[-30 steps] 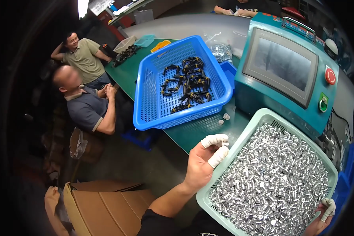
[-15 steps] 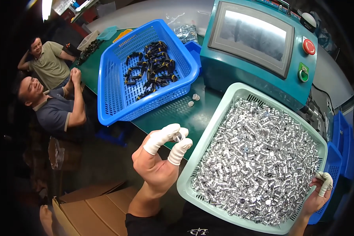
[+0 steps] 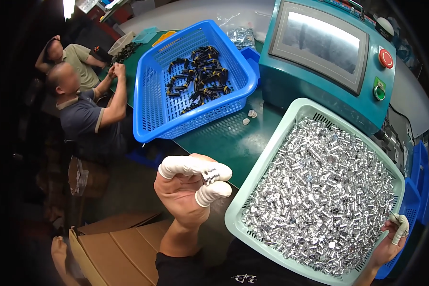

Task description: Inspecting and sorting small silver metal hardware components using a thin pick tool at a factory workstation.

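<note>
In front of me my left hand (image 3: 183, 193) pinches a small silver cylindrical metal part (image 3: 209, 176) between thumb and forefinger, both in white finger cots. It is raised left of a pale green basket (image 3: 237, 217) heaped with the same kind of shiny metal parts (image 3: 314, 195). At the basket's right edge is my right hand (image 3: 391, 240). Its fingers, also in white cots, are curled together. Whatever they may hold is too small and hidden to make out.
Beyond, a blue basket (image 3: 145, 128) holds bundled black cables (image 3: 205, 71) with yellow bands. A teal machine (image 3: 286, 81) with a screen and red button stands behind the green basket. Two people (image 3: 81, 109) sit at far left. An open cardboard box (image 3: 119, 252) is lower left. Blue bins (image 3: 417, 190) stand right.
My left hand has turned, so the metal part now shows its side instead of its end. The whole view has shifted, moving the baskets and machine rightward in the picture. My right hand stays by the basket edge.
</note>
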Available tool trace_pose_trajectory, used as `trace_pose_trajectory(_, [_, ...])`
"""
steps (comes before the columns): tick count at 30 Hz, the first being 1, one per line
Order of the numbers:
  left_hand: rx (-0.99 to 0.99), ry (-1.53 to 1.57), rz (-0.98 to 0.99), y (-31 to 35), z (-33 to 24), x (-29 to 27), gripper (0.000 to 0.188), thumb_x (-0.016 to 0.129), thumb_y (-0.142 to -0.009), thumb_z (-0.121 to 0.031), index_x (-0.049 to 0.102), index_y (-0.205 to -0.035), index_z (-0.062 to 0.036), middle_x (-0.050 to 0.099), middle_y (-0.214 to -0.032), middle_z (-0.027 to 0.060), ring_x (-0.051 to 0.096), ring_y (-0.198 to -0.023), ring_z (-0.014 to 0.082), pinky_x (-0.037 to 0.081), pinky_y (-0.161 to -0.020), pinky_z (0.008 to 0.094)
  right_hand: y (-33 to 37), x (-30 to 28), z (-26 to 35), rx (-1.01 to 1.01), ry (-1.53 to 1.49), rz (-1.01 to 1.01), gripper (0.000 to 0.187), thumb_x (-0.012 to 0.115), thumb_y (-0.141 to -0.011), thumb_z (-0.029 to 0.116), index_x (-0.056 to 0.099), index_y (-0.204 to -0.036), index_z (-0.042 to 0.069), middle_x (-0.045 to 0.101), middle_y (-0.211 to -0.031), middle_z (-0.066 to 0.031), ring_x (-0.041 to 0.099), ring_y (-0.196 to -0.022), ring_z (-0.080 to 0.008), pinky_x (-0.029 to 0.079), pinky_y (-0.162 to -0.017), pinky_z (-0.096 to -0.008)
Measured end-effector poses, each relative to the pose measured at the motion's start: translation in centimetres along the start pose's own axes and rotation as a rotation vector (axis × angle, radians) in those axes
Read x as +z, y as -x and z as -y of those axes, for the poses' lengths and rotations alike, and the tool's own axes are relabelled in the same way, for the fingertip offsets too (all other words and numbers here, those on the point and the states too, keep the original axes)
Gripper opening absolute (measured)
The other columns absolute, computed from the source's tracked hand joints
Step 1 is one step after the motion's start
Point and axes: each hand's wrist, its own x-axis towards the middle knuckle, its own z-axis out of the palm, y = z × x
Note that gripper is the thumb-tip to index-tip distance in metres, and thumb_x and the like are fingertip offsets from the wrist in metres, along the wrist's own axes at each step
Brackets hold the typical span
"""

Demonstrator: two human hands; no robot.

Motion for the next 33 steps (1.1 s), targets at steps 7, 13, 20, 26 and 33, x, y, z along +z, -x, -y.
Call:
trace_pose_trajectory(7, [0.031,0.068,0.039,-0.2,-0.9,-0.3,0.04,0.077,-0.068,0.006,0.051,-0.098,0.0026,0.065,-0.086,0.0186,0.064,-0.077,0.0176,0.053,-0.067,0.0259,-0.4,-0.6,-0.6,0.032,-0.013,0.045,0.036,0.039,-0.098,0.028,0.054,-0.111,-0.002,0.061,-0.094,-0.0094,0.054,-0.074,-0.0117,0.041,-0.06,-0.022])
trace_pose_trajectory(13, [0.011,-0.011,0.139,0.0,1.7,0.2,0.038,0.079,-0.069,0.0,0.053,-0.097,0.0008,0.065,-0.094,0.0186,0.057,-0.071,0.01,0.047,-0.067,0.0217,-0.6,0.5,1.3,0.025,-0.039,0.062,0.046,0.037,-0.099,0.034,0.057,-0.105,-0.008,0.063,-0.093,-0.0185,0.061,-0.073,-0.0249,0.051,-0.066,-0.0321])
trace_pose_trajectory(20, [0.043,-0.079,0.156,-1.0,1.9,1.2,0.035,0.078,-0.069,0.004,0.055,-0.095,-0.0018,0.063,-0.092,0.0124,0.057,-0.075,0.0118,0.047,-0.068,0.0242,-0.8,2.2,2.9,-0.014,0.226,0.03,0.042,0.036,-0.099,0.026,0.06,-0.098,-0.008,0.065,-0.086,-0.0194,0.063,-0.071,-0.0259,0.054,-0.064,-0.0332])
trace_pose_trajectory(26, [0.082,-0.172,0.124,-1.8,0.4,0.2,0.036,0.077,-0.07,0.003,0.059,-0.102,0.0012,0.062,-0.091,0.0117,0.056,-0.075,0.0107,0.046,-0.067,0.0229,-1.3,0.8,2.1,-0.018,0.069,0.073,0.045,0.039,-0.098,0.031,0.06,-0.097,-0.009,0.065,-0.084,-0.0191,0.062,-0.066,-0.0254,0.051,-0.059,-0.0316])
trace_pose_trajectory(33, [0.254,-0.225,0.028,-1.9,-1.1,-0.2,0.034,0.083,-0.064,-0.001,0.064,-0.092,0.0002,0.061,-0.076,0.0072,0.056,-0.064,0.0099,0.045,-0.059,0.0216,-1.1,1.6,3.3,0.036,0.17,0.131,0.05,0.04,-0.098,0.037,0.057,-0.106,-0.009,0.064,-0.091,-0.0216,0.062,-0.075,-0.0272,0.052,-0.066,-0.0343])
